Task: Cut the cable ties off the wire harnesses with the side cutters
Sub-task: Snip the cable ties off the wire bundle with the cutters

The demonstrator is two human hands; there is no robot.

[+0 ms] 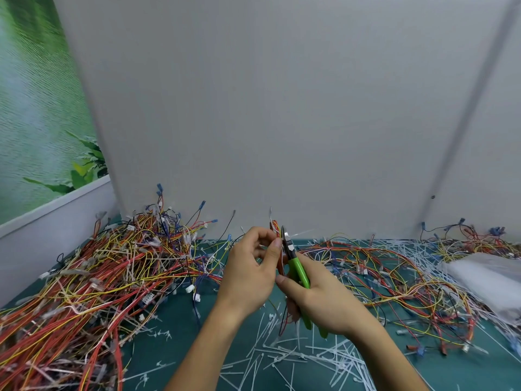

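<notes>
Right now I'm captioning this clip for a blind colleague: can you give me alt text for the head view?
A person's left hand holds a wire harness upright while the right hand grips green-handled side cutters, their tip at the bundle. Tangled harness piles cover a green mat strewn with cut white cable ties.

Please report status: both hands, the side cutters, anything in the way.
Left hand pinches wire harness, held upright. Right hand grips side cutters, tip at harness. Cut ties litter mat below; nothing blocks the cut.
</notes>
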